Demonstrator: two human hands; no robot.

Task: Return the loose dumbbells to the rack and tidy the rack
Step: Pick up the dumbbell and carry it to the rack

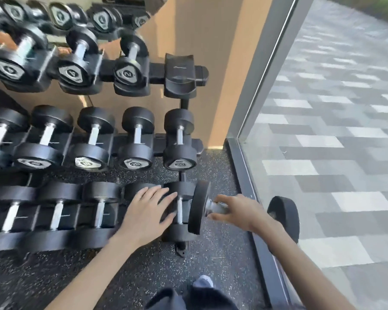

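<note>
Loose dumbbell [198, 209]: held off the floor at the right end of the rack's [157, 71] lowest row, its bar lying left to right. One head is just beside the last racked dumbbell [180, 211]; whether they touch cannot be told. The other head is out to the right, in front of the window [323, 153].
Right hand [238, 211]: fingers and thumb curled round the loose dumbbell's bar, next to the left head.
Left hand [148, 211]: holding nothing, fingers straight and spread, lying flat on the lowest row with the fingertips over the last racked dumbbell.
Lowest row: dumbbells side by side, bars running near to far.
Middle row: five dumbbells in view, the two on the right marked 20.
Upper row: three dumbbells; the rightmost, marked 2 [130, 70], stands beside a cradle [180, 74] at the right end.
Far top: more dumbbells, blurred.
Floor [211, 253]: dark speckled rubber.
Shoe [203, 280]: near edge, below the hands.
</note>
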